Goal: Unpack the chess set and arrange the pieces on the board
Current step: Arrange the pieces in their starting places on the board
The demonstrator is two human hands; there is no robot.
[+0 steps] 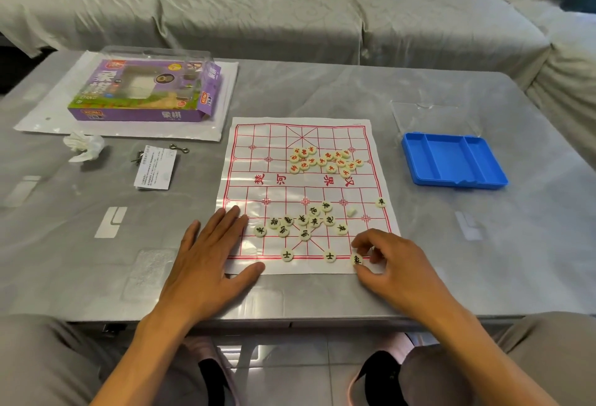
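Note:
A white sheet chess board with red grid lines lies on the grey table. Several red-lettered pieces cluster on its far half. Several black-lettered pieces lie loose on the near half. Two black pieces sit on the near edge line. My right hand pinches another black piece at that line, right of them. My left hand lies flat with straight fingers, pressing the board's near left corner. One black piece sits at the right edge.
A blue plastic tray and a clear lid lie to the right of the board. The purple game box rests on a white bag at far left. Crumpled tissue, a paper leaflet and small metal hooks lie nearby. A sofa stands behind.

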